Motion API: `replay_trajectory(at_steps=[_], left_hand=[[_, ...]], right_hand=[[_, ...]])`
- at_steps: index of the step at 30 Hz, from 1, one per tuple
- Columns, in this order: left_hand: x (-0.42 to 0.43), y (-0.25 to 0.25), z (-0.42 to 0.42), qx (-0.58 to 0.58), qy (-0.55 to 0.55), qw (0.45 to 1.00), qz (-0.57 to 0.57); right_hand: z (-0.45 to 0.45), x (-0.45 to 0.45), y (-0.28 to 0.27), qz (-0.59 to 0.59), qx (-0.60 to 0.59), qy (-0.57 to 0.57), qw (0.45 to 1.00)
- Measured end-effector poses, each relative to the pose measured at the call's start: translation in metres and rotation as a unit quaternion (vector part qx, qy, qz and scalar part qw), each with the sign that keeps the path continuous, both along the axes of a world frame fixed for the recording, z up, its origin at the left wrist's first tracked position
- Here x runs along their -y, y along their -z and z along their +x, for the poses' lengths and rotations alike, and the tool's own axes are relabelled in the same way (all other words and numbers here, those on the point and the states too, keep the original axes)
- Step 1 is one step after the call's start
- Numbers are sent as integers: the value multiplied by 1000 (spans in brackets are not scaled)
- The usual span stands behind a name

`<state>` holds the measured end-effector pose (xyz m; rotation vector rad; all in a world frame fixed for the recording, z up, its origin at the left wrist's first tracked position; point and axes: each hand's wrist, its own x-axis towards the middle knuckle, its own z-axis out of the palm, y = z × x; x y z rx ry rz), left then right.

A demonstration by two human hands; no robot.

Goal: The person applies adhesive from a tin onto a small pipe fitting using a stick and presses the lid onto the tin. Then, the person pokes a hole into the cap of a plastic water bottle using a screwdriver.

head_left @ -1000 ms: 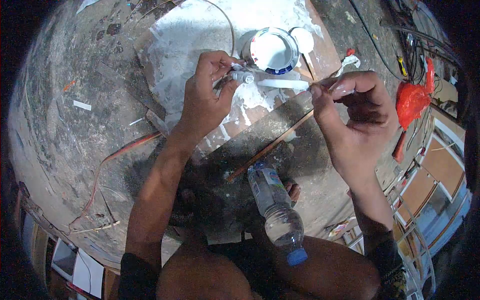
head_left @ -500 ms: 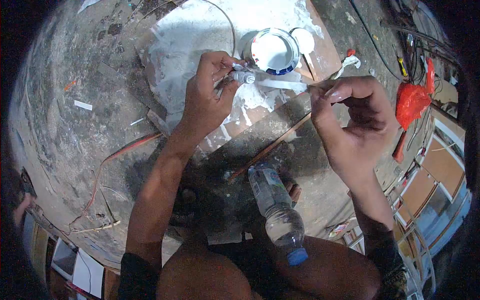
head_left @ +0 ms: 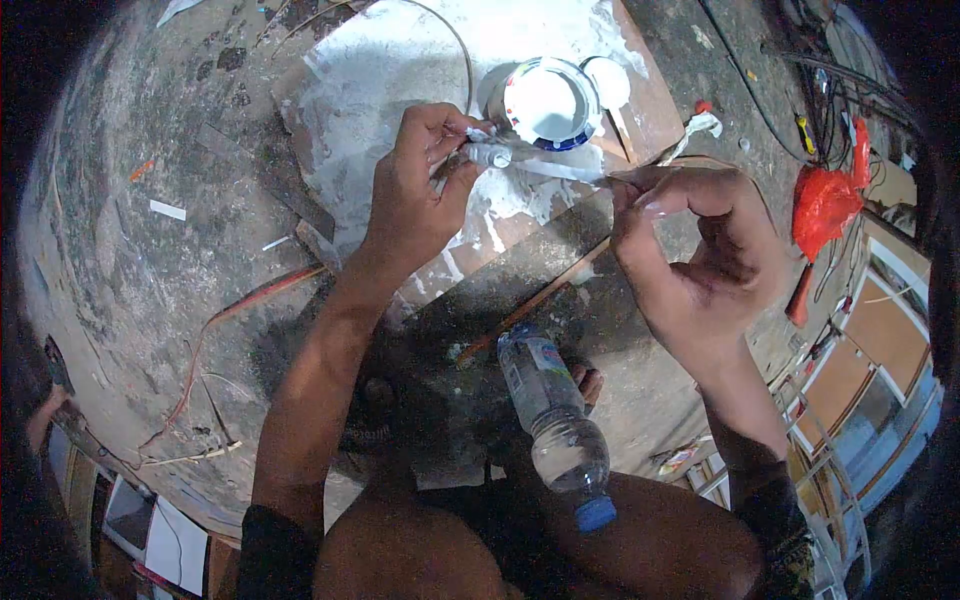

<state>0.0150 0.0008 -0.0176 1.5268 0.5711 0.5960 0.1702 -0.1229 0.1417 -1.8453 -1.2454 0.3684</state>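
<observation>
A small translucent roll of tape [head_left: 490, 155] is pinched between the thumb and fingers of my left hand [head_left: 412, 195]. From it a whitish, see-through strip [head_left: 562, 170] runs across to my right hand [head_left: 705, 255], whose thumb and forefinger are closed on its far end. The strip passes just in front of an open can [head_left: 562, 143] with white contents, standing on a board [head_left: 440, 278] smeared with white. Both hands are above the near part of this board.
A capped clear plastic bottle [head_left: 553, 405] leans by my leg. A round white lid [head_left: 607, 82] lies beside the can. A thin wooden stick [head_left: 545, 295] crosses the floor. To the right are a red bag-like thing [head_left: 825, 205], a yellow-handled tool [head_left: 804, 133] and dark cables.
My right hand has shifted slightly left and down, with the strip's end still pinched. The strip now slopes a little more. My left hand and the roll have hardly moved.
</observation>
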Motion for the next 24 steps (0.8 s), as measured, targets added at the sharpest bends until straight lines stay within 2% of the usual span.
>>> replay_trajectory(at_steps=[11,17,24], left_hand=[[0,3,0,7,-13,999,32],[1,6,0,6,-7,1000,6],[2,4,0,6,-14,1000,-2]], right_hand=[[2,-1,0,21,96,-54,994],[1,-1,2,40,95,-77,992],[1,3,-5,2,155,-125,980]])
